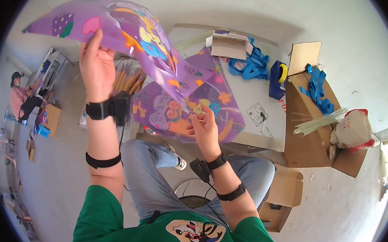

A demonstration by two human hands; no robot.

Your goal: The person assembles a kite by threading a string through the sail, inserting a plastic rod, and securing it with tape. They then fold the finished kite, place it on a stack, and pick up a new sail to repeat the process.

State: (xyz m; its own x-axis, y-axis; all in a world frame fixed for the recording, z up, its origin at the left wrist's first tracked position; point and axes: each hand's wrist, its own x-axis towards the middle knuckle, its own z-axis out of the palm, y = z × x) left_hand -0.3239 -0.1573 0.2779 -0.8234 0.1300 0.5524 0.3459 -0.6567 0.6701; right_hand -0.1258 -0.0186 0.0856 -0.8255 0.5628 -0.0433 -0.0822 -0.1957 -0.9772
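A glossy purple sheet (120,23) printed with colourful cartoon pictures is raised above the left side of the table, its far part blurred and curled. My left hand (98,67) grips its near edge, thumb on top and fingers underneath. The sheet slopes down to the right toward my right hand (203,127), whose thumb and fingertips pinch at its lower corner. Beneath, more purple printed sheet (237,110) lies flat on the table; the raised sheet partly covers it. Whether the two are separate pieces I cannot tell.
Blue ribbon (254,64), an open white box (228,46) and a blue tape dispenser (278,79) stand on the table (265,130). To the right, a cardboard box (307,142) carries thin pale sticks (320,121) and a white bag (354,130). Another person (20,93) sits far left.
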